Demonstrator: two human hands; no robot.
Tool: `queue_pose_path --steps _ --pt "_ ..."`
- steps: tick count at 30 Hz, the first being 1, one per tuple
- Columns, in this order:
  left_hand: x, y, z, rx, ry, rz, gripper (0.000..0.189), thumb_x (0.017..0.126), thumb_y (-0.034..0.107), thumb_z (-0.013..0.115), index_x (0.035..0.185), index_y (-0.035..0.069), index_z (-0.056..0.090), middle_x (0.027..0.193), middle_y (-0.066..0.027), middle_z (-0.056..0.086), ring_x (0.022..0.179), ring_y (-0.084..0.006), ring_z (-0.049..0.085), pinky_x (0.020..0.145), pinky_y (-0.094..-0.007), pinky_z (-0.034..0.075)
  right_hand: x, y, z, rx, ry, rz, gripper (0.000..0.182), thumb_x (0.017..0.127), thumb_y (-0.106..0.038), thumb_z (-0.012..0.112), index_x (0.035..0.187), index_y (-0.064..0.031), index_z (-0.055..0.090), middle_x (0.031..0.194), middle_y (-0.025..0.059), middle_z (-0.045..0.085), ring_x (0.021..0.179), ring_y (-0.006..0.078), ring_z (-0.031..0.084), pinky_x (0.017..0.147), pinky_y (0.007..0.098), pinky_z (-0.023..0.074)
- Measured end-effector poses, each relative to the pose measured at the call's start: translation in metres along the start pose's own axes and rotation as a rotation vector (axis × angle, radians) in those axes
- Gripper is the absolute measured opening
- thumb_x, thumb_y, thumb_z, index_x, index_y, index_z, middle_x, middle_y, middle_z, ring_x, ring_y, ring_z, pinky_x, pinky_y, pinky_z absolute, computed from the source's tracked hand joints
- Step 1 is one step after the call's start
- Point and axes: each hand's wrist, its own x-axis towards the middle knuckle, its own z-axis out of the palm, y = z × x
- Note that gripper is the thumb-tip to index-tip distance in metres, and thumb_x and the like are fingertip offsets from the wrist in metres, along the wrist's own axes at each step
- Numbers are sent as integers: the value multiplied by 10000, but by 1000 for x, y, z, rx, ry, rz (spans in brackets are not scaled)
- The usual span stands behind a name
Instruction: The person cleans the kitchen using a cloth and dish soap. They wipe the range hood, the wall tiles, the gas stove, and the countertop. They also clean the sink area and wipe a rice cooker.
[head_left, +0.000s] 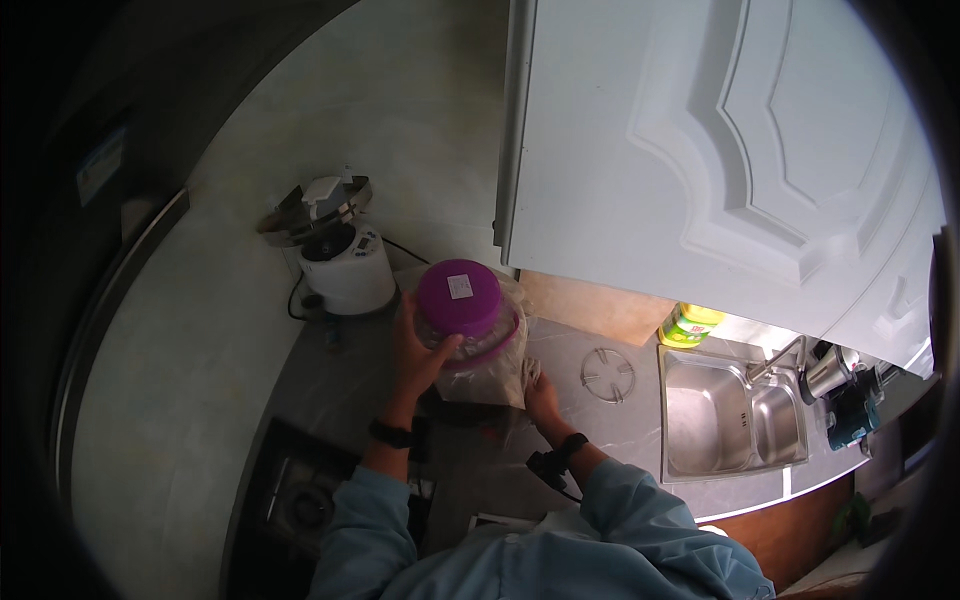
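Observation:
A clear plastic jar (481, 384) with a round purple lid (480, 279) and a purple carrying handle (489, 352) stands on the counter before me. A white label bearing writing is stuck on the lid. My left hand (421, 358) grips the jar near its neck, the thumb in front just under the lid and the fingers along the left side. On the jar's lower right side, my right hand (541, 399) presses a pale, crumpled cloth (531, 369). Its fingertips are partly hidden by the cloth.
A white countertop appliance (346, 274) stands behind at left. A gas hob (300, 495) lies at front left. On the grey counter (592, 442) rests a wire pan-support ring (608, 375). Right of it are a steel double sink (709, 412) and a yellow bottle (688, 327). A white cabinet (600, 150) overhangs.

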Motion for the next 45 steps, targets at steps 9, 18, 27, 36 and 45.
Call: queue_pose_path --steps 9,18,27,36,45 --pt "-2 9 -6 -19 -16 -36 1040 701 284 831 1468 -44 210 1415 -222 403 1315 -343 395 1082 -440 324 -29 -165 -80 107 252 -617 308 842 -135 648 1135 -66 582 1091 173 601 983 359 591 843 405 485" --pt "2 25 -2 18 -38 -68 1036 700 272 830 1466 -46 207 1421 -230 396 1333 -343 380 1086 -435 326 -72 -61 -60 -414 29 -656 417 760 -109 666 1167 -81 576 1198 137 533 1087 342 529 897 402 476" --pt "5 39 -2 -80 -103 -79 987 698 253 827 1448 -34 254 1381 -227 438 1272 -332 456 1041 -428 380 -30 -162 -46 -57 347 -500 293 883 -152 631 1060 27 482 1057 252 481 972 444 490 833 454 422" --pt "6 3 -6 -78 -77 54 870 811 283 738 1461 -13 242 1413 -221 390 1321 -340 387 1089 -427 311 -103 -150 5 -417 -6 -941 324 776 -96 597 1095 -89 543 1150 120 508 997 331 519 799 406 490" --pt "6 20 -21 159 -170 160 749 888 320 601 1447 -33 249 1400 -253 405 1287 -400 404 1054 -459 325 -89 -196 -91 -277 286 -1007 522 648 -42 672 1156 -106 569 1197 73 540 1006 305 525 760 377 500"
